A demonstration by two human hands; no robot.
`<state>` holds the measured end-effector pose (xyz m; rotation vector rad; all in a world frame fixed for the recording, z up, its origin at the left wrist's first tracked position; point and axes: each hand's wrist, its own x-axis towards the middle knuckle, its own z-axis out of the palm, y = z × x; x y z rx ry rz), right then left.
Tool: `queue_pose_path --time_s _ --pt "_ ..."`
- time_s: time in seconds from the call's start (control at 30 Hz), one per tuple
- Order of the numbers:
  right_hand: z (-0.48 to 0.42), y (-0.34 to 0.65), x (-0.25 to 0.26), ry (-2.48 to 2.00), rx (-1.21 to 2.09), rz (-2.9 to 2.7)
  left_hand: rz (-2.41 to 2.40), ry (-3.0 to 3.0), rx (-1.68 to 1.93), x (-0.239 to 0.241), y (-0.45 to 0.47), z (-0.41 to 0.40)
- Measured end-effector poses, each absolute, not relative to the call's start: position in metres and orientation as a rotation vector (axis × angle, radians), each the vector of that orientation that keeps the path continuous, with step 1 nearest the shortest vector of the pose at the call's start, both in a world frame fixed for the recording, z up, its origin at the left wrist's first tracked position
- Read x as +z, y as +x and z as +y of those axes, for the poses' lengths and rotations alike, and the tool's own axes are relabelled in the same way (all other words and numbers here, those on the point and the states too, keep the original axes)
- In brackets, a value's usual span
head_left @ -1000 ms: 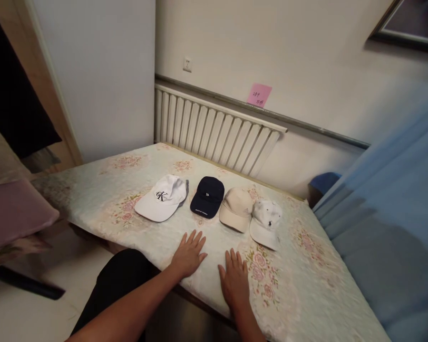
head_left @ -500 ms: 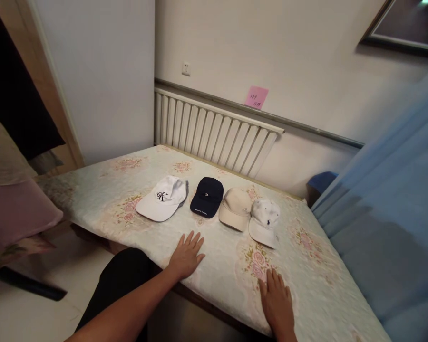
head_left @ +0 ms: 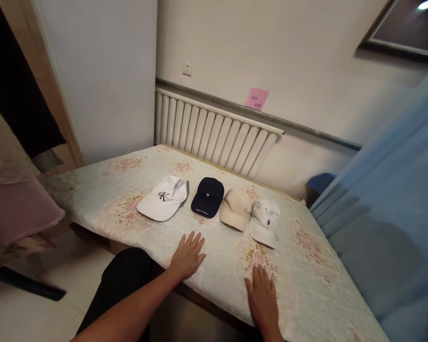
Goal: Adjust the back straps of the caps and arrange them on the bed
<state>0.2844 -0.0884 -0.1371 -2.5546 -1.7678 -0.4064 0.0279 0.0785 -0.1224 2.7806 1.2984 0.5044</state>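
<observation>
My left hand [head_left: 188, 256] rests flat near the front edge of the bed, fingers spread and holding nothing. My right hand [head_left: 263, 294] lies further right on the floral cover, fingers stretched out, also holding nothing. Beyond my hands, baseball caps sit in a row with brims facing me. At the left is a white cap with black CK letters [head_left: 165, 198]. A navy cap [head_left: 207, 197] comes after it, then a beige cap [head_left: 235, 209] beside a white cap with a small dark logo [head_left: 265, 223]. Neither hand touches a cap.
The caps lie on a bed with a pale floral cover [head_left: 103, 209]. Behind it are a white radiator [head_left: 214, 130] and a pink note [head_left: 257, 99]. A blue curtain [head_left: 385, 213] hangs at the right, with a dark blue object [head_left: 321, 183] beside it. Clothes [head_left: 17, 199] hang at the left.
My right hand has shifted left across the cover, its fingers now closer to the middle. My left hand and the caps stay in place.
</observation>
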Motion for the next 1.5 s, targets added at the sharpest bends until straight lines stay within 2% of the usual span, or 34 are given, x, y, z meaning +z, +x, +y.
queue_pose_path --time_s 0.47,1.07,1.5 --pt "-0.049 0.223 -0.128 -2.219 -0.178 -1.929 1.280 2.769 0.531 -0.117 0.027 0.076" --pt "-0.007 0.224 -0.132 -2.116 -0.211 -1.935 1.302 2.791 0.532 -0.120 0.028 0.075" --pt "-0.017 0.215 -0.134 -2.146 -0.267 -1.896 1.302 2.776 0.533 -0.118 0.028 0.074"
